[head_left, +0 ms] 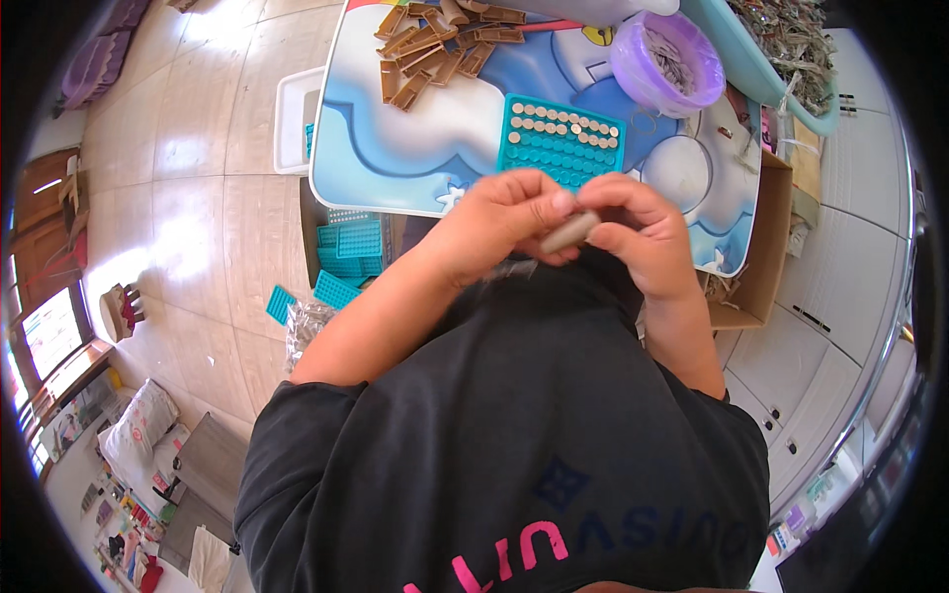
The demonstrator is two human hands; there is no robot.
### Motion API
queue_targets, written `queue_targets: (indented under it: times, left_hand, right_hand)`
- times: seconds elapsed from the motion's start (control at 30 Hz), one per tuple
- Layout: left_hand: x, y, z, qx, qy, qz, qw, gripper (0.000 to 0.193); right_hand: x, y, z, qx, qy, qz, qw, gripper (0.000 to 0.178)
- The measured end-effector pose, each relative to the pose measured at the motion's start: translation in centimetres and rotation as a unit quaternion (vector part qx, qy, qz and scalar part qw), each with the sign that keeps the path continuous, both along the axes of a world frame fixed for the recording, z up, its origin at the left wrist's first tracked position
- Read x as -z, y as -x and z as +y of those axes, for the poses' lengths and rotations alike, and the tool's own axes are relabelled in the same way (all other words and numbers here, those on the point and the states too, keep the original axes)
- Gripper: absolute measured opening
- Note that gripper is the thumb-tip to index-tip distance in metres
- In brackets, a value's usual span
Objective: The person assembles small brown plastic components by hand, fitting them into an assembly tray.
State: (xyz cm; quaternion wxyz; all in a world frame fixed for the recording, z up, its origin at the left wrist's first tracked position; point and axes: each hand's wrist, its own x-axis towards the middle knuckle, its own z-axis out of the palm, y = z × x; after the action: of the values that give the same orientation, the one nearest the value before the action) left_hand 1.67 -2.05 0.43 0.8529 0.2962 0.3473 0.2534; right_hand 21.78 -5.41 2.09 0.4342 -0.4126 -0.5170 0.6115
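Greyish-beige and kinda stubby, the little roll (570,233) sits right between the two hands, just in front of the black shirt (554,395). Can't say for sure if it's one solid piece or a bunch of bits stacked up, too blurry. Left hand (506,215) has thumb and fingers closed around its left end, with a couple of fingertips tucked underneath. Right hand (647,229) pinches the other end, thumb on the near side and index finger arched over, so honestly neither hand is nearer, they're both touching it. What matters most imo is the angle: its long axis runs on a slant, low at the left hand and rising away from the body toward the right one, pretty much straight across the gap between the palms. Just past the knuckles is the turquoise tray (554,166), dead ahead of the roll, with round discs (576,128) in its far rows plus a single one at the left of the third, and the nearer rows showing plain turquoise. All that's on the cloud-patterned table (395,109). Further out, there's a heap of brown trough-shaped pieces (420,54) off to the far left, and a lined purple bucket (714,81) to the far right.
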Motion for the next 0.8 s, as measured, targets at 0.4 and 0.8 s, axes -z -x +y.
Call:
queue_targets:
  times: [0.4,0.8]
  left_hand:
    - [1.3,5.8,6.6,-0.074,-0.489,0.681,0.54,0.022]
    - [-2.8,6.4,4.3,0.041,-0.373,0.25,0.893,0.009]
  right_hand:
    - [2.5,-27.2,-8.9,0.472,0.043,0.066,0.878,0.03]
    - [4.3,-25.2,-5.6,0.559,0.052,-0.331,0.758,0.029]
